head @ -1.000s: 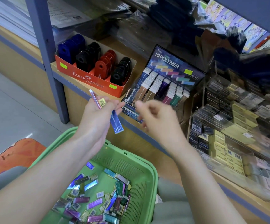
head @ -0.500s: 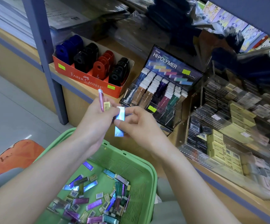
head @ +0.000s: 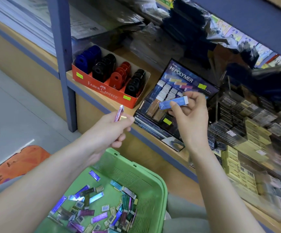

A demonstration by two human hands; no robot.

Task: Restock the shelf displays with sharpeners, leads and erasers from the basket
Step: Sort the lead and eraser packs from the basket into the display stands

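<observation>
Blue eraser point(head: 173, 103) above Hi-Polymer display point(head: 183, 78) on wooden shelf point(head: 155, 72); grey floor point(head: 18, 115).

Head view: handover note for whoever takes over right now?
Right hand pinches a blue eraser in front of the Hi-Polymer display, not slotted yet.
Left hand holds a pink eraser and a small yellow item.
Basket holds many loose erasers.
Sharpener box looks stocked.
To do: slot blue, then pink, then empty the basket.
</observation>
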